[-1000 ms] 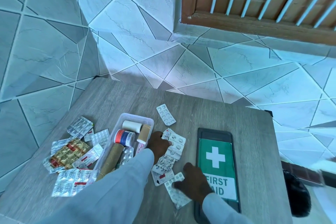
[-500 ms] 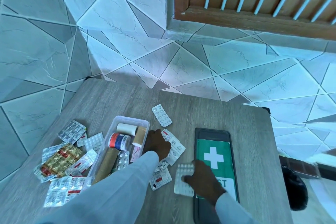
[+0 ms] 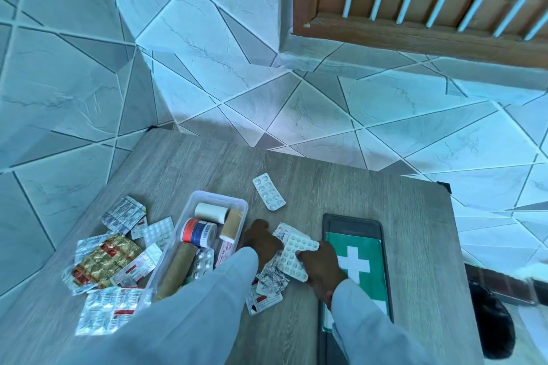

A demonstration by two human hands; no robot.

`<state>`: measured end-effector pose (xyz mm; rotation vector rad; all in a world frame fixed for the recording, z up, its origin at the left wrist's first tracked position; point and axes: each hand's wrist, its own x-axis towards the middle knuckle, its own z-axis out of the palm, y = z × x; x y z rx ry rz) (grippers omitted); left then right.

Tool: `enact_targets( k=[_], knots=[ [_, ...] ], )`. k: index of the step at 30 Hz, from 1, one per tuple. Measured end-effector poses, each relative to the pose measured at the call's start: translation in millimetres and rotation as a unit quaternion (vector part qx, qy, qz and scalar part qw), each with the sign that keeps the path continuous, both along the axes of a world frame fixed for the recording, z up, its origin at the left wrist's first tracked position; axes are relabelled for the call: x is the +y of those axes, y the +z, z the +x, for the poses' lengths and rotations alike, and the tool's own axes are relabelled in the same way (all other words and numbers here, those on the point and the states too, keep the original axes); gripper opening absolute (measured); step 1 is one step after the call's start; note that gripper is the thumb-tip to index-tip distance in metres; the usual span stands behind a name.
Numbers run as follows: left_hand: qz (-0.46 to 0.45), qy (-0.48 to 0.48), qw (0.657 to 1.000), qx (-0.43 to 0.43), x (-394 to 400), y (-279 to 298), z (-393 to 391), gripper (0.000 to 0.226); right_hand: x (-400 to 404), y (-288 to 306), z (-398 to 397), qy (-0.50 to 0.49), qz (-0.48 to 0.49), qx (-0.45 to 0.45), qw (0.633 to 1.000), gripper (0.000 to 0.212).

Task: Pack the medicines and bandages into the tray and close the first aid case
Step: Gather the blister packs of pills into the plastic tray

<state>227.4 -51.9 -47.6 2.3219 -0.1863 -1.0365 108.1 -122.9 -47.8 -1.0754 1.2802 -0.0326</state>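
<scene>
A clear plastic tray (image 3: 207,196) sits on the wooden table and holds bandage rolls, a tape roll (image 3: 198,232) and a blister strip. My left hand (image 3: 262,241) rests just right of the tray, gripping a small stack of blister packs (image 3: 283,231). My right hand (image 3: 321,265) holds a white blister pack (image 3: 295,256) against that stack. More strips (image 3: 268,281) lie under both hands. The dark first aid case lid (image 3: 353,249) with its green cross label lies to the right. One white blister strip (image 3: 269,195) lies alone behind the hands.
A pile of foil and gold medicine strips (image 3: 109,258) lies left of the tray. Tiled walls close in on the table's left and far sides. Off the table's right edge there is a dark object (image 3: 492,320) on the floor.
My right hand lifted a white blister pack from the table's front and carried it left and forward onto the stack held by my left hand. The camera view shifted slightly.
</scene>
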Motion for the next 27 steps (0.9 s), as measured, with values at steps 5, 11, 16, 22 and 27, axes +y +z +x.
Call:
enact_targets(
  k=[5, 11, 16, 22, 27],
  knots=[
    [-0.03, 0.047, 0.998, 0.035, 1.3, 0.0, -3.1, 0.036, 1.0, 3.5, -1.6, -0.037, 0.029, -0.021, 0.999, 0.024],
    [-0.11, 0.151, 0.965, 0.183, 8.6, -3.4, 2.0, 0.038, -3.0, 10.4, -5.9, -0.079, 0.119, -0.083, 0.986, 0.025],
    [-0.167, 0.154, 0.959, 0.17, 10.6, 35.5, -6.0, 0.037, -4.8, 19.3, -8.6, -0.085, 0.15, -0.125, 0.977, 0.015],
    [-0.229, 0.156, 0.952, 0.127, 44.0, 86.3, 17.1, 0.035, 11.7, 48.0, 20.2, -0.047, 0.159, -0.173, 0.971, 0.018],
    [-0.277, 0.175, 0.941, 0.087, 109.2, 109.9, 49.4, 0.021, 70.1, 73.3, 61.4, 0.01, 0.151, -0.186, 0.971, 0.011]
  ],
)
